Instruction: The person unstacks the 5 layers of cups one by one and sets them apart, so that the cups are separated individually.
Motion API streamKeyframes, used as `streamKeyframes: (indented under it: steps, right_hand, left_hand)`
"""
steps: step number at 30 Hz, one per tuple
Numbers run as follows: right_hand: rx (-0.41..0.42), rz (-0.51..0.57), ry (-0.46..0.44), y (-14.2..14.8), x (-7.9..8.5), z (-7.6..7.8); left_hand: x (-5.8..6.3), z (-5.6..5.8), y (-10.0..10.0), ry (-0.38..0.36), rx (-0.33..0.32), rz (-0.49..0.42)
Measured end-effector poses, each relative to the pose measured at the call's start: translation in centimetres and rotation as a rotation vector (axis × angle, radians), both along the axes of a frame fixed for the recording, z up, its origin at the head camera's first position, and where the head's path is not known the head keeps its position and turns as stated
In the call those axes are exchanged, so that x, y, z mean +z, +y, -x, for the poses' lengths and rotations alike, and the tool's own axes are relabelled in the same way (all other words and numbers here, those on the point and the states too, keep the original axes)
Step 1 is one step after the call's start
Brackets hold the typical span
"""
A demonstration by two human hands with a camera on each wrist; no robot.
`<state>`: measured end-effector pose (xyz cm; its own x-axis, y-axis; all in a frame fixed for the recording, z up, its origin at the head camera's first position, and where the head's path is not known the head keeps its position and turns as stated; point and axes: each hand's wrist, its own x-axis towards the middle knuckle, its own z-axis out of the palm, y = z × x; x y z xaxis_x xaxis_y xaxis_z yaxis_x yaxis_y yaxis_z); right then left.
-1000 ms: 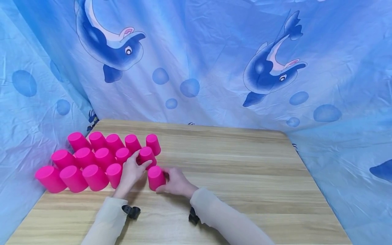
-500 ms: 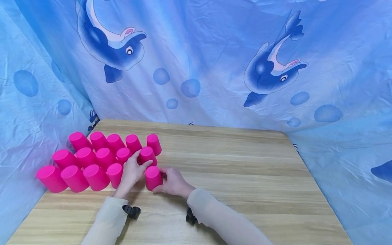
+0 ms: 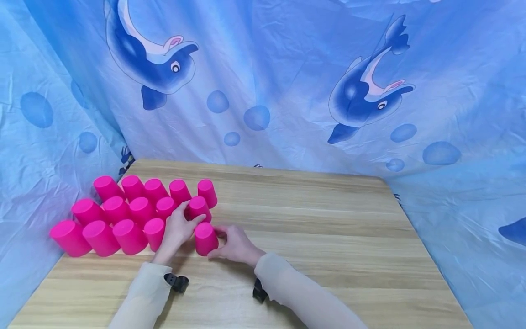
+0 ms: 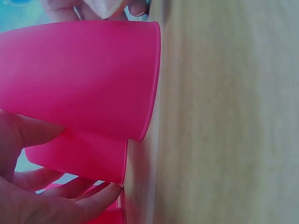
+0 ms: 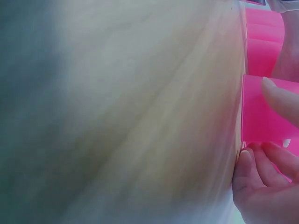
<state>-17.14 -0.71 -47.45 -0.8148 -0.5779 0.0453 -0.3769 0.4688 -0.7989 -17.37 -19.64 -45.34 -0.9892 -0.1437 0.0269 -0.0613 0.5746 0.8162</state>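
Observation:
Pink cups stand upside down on the table in three rows. My left hand (image 3: 178,230) holds the right-end cup of the middle row (image 3: 199,209), thumb on its near side and fingers at its far left. In front of it stands the right-end cup of the front row (image 3: 206,239), which my right hand (image 3: 238,246) grips from the right between thumb and fingers. Seen from the left wrist, this front cup (image 4: 79,79) covers much of the held middle cup (image 4: 77,154). The right wrist view has the front cup's rim (image 5: 244,107) down at the tabletop.
Several more pink cups (image 3: 98,237) fill the left side of the table. One cup (image 3: 207,193) ends the back row on the right. Bare wood tabletop (image 3: 328,237) stretches to the right. A blue dolphin-print cloth (image 3: 287,91) hangs behind and at both sides.
My right hand has slid the front cup a little to the left, closer to the rest of its row. The left hand stays on the middle cup.

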Motion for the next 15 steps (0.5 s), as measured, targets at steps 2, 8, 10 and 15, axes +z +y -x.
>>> streamKeyframes:
  steps: [2,8,10,15]
  right_hand:
    - [-0.008,-0.015,-0.017,0.3,0.0,0.0]
    - [-0.022,-0.059,-0.062,1.4,0.2,0.1]
    - [-0.022,-0.078,-0.07,1.9,0.3,0.1]
    - [0.0,-0.116,-0.061,3.7,0.5,0.1]
  left_hand:
    - [0.0,0.0,0.0,-0.005,-0.006,-0.004]
    - [0.7,0.1,-0.1,-0.027,-0.019,-0.019]
    - [1.2,0.1,-0.1,-0.037,-0.022,-0.025]
    - [2.7,-0.5,0.0,-0.049,-0.036,-0.001]
